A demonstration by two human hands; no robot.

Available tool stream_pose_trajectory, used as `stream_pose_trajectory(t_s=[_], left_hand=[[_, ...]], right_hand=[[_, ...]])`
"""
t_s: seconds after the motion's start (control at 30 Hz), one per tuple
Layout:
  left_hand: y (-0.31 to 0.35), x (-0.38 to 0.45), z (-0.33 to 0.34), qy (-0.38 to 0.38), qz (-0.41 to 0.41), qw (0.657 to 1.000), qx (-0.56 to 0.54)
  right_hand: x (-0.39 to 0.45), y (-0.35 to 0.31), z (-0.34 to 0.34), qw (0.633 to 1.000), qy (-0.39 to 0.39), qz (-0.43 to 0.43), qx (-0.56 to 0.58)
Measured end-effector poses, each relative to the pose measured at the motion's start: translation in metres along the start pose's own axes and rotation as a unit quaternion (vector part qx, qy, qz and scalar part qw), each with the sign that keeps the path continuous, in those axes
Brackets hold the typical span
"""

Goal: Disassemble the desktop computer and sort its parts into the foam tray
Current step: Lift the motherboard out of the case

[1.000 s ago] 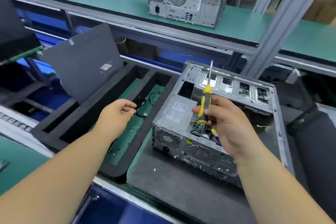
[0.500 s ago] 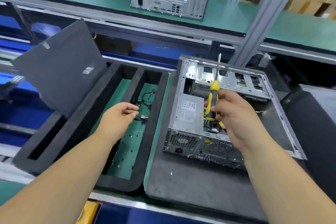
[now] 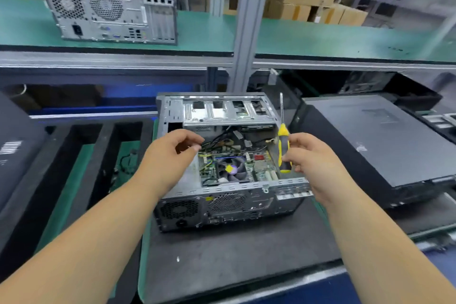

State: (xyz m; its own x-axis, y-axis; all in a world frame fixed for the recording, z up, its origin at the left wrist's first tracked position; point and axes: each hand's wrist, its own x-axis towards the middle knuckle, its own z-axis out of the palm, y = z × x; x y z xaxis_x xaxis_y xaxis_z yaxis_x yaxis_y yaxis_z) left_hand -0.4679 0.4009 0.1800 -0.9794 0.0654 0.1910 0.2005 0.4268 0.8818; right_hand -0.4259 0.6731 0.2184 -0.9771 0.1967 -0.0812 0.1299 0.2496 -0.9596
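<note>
Right hand [image 3: 313,163] grip closed around screwdriver [image 3: 283,149], shaft upright; left hand [image 3: 167,158] loosely curled, empty, above open computer case [image 3: 222,202].

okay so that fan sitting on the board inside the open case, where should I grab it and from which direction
Probably by the fan's black square frame, on two opposite outer edges, coming straight down from above through the case's open top. It lies flat, facing up, with case walls around it, so side approaches are blocked. Avoid the blades and sticker in the middle. Cables cross just behind it, so mind those.
</note>
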Motion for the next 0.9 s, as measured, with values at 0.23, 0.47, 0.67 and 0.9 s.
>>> stream_pose_trajectory(t_s=[0.23, 0.47, 0.67, 0.9], left_hand=[[0.024, 0.010, 0.054, -0.020, -0.002, 1.000, -0.006], [0.031, 0.019, 0.103, -0.015, -0.027, 0.999, 0.015], [0.038, 0.021, 0.136, -0.015, -0.053, 0.998, 0.027], [0.041, 0.019, 0.145, -0.010, -0.066, 0.996, 0.060]], right_hand=[[0.045, 0.048, -0.074, 0.993, 0.049, 0.046, -0.096], [0.091, 0.135, -0.103, 0.929, -0.028, 0.159, -0.334], [0.116, 0.180, -0.101, 0.850, -0.089, 0.171, -0.491], [0.131, 0.201, -0.096, 0.827, -0.140, 0.174, -0.515]])
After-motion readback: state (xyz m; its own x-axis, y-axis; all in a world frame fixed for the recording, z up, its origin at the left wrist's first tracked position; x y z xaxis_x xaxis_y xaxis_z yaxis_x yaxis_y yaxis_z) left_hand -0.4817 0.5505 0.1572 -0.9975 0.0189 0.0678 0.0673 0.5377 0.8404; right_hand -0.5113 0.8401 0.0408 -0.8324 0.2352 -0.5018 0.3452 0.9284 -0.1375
